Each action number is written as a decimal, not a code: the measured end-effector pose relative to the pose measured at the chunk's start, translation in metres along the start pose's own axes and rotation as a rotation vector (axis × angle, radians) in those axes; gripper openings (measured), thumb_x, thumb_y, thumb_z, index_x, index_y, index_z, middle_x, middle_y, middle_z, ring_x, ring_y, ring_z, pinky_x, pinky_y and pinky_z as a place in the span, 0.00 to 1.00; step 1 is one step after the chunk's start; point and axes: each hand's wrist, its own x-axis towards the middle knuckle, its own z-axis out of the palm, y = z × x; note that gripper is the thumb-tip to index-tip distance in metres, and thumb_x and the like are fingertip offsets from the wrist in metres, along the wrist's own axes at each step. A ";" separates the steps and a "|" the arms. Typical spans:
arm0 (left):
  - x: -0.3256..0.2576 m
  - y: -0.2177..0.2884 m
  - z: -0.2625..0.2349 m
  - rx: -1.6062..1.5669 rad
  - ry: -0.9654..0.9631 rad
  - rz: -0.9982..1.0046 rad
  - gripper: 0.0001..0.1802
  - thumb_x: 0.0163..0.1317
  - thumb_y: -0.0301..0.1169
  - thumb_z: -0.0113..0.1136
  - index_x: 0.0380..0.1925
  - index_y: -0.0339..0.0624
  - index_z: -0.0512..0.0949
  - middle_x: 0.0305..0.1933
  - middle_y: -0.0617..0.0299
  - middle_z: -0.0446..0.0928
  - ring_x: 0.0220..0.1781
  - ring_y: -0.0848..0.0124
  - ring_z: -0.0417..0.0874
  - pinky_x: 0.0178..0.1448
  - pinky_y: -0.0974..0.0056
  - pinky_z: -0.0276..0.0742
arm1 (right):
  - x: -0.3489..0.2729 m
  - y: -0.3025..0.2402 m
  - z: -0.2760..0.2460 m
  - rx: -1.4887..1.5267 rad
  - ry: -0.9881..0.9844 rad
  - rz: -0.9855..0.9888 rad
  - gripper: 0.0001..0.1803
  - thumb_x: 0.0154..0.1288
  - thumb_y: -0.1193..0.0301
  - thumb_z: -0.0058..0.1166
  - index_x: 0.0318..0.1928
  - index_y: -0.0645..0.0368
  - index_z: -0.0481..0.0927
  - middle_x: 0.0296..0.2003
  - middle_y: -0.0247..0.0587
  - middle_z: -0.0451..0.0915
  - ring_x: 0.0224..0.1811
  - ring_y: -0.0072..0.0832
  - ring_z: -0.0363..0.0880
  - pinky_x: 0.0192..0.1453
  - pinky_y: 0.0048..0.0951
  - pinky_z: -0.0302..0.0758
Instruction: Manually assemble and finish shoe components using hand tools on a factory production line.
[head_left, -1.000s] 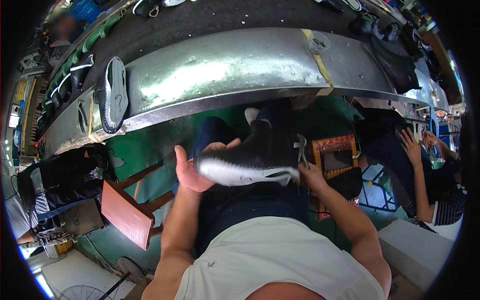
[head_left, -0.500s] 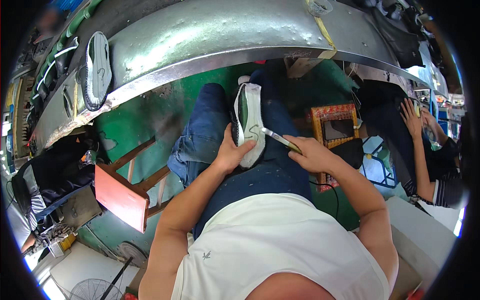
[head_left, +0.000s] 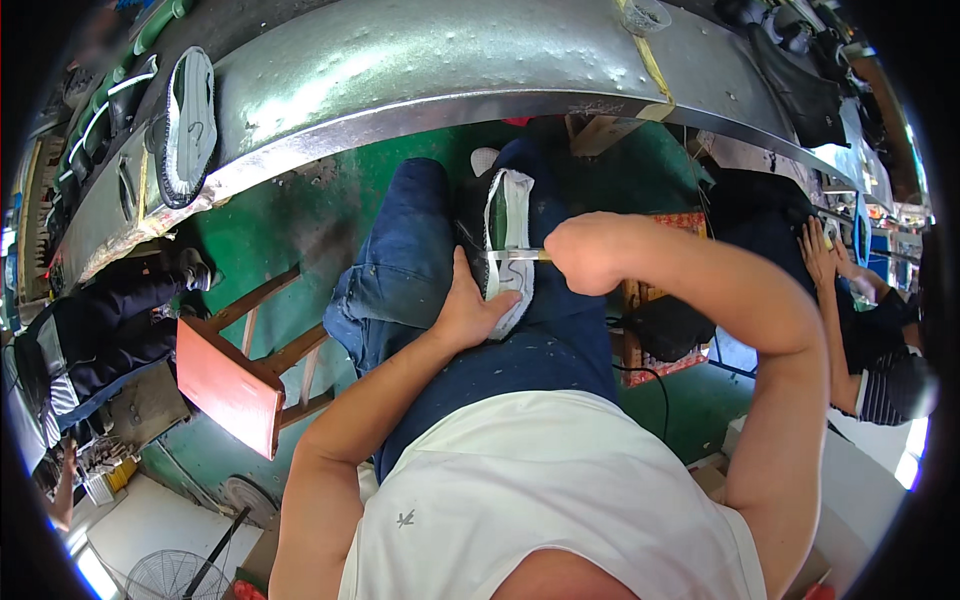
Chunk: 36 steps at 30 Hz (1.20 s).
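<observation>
An upturned shoe (head_left: pixel 513 278) with a white underside, dark sides and a green strip lies along my thighs, toe and heel pointing away and toward me. My left hand (head_left: pixel 470 311) grips its near part, fingers under the left side and thumb pressed on the white underside, beside a dark curved mark. My right hand (head_left: pixel 588 255) is closed in a fist around a narrow tool (head_left: pixel 520 254) with a pale, metallic-looking flat end and a yellowish handle. That end lies across the shoe's middle; its exact kind is unclear.
Ahead stands a metal-topped bench (head_left: pixel 400 60), with a similar upturned shoe (head_left: pixel 189 125) at its left edge and a clear cup (head_left: pixel 645 15) at the back. A reddish stool (head_left: pixel 230 385) is at left. Another person's hands (head_left: pixel 820 250) work at right.
My right hand has turned and its elbow has lifted outward; the tool now lies crosswise over the shoe instead of slanting from its right edge. My left hand keeps its hold.
</observation>
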 end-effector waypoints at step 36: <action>0.035 -0.018 0.011 0.281 0.400 0.367 0.34 0.78 0.42 0.41 0.78 0.39 0.50 0.78 0.28 0.52 0.69 0.35 0.71 0.68 0.49 0.75 | 0.086 0.031 0.112 0.336 0.730 0.093 0.19 0.66 0.70 0.60 0.54 0.66 0.74 0.44 0.57 0.83 0.47 0.54 0.82 0.50 0.48 0.79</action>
